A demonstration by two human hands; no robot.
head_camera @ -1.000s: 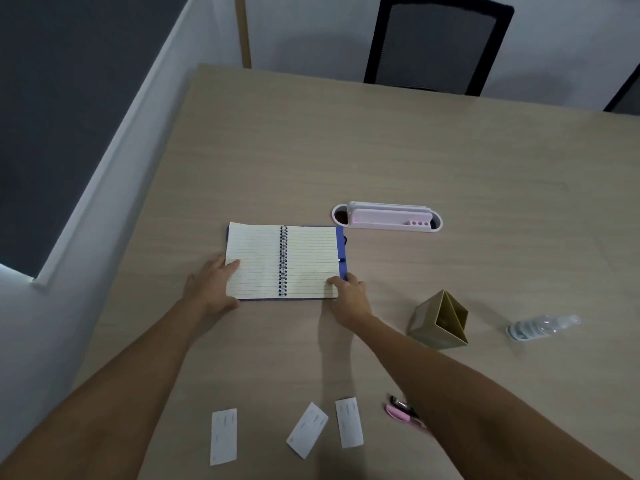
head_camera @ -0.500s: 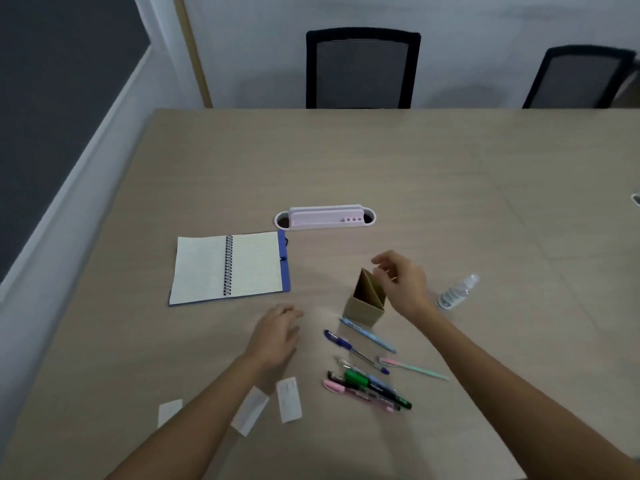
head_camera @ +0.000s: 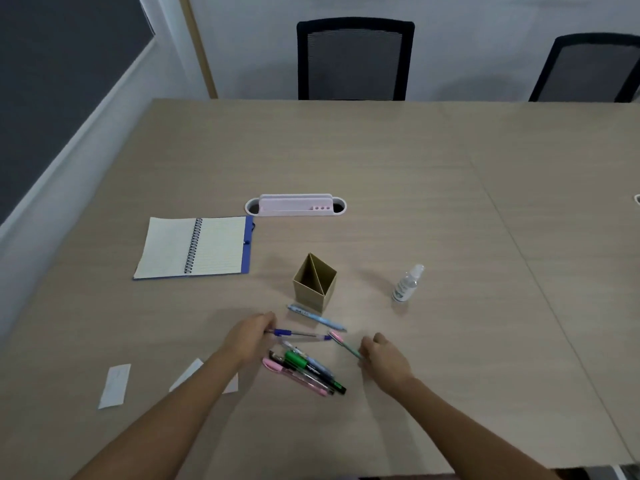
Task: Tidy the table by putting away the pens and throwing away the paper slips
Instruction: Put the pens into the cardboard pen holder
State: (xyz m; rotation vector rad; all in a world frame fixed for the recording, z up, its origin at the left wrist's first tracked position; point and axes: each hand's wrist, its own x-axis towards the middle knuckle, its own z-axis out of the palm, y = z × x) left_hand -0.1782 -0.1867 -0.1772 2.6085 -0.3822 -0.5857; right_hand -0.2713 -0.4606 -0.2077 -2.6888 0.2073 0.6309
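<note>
My left hand [head_camera: 251, 337] pinches one end of a dark blue pen [head_camera: 299, 334], which points right. The fingers of my right hand [head_camera: 382, 356] are closed on a thin green pen with a pink cap [head_camera: 344, 344]. A light blue pen [head_camera: 317, 318] lies in front of the tan pen holder [head_camera: 314, 284], which stands upright with two compartments. A pile of several pens [head_camera: 304, 374], pink, green and black, lies between my hands. Paper slips lie at the left: one [head_camera: 115, 385] in full view, two others [head_camera: 188, 374] partly hidden by my left arm.
An open spiral notebook [head_camera: 195, 247] lies at the left. A pink desk organiser [head_camera: 295, 204] sits in a cable slot behind it. A small clear spray bottle [head_camera: 408, 284] stands to the right of the holder. Two black chairs [head_camera: 355, 58] stand beyond the table's far edge.
Both hands have left the notebook and come toward me to the pens. The right hand dropped from the pen holder. Each hand has taken hold of a pen. The view has swung right.
</note>
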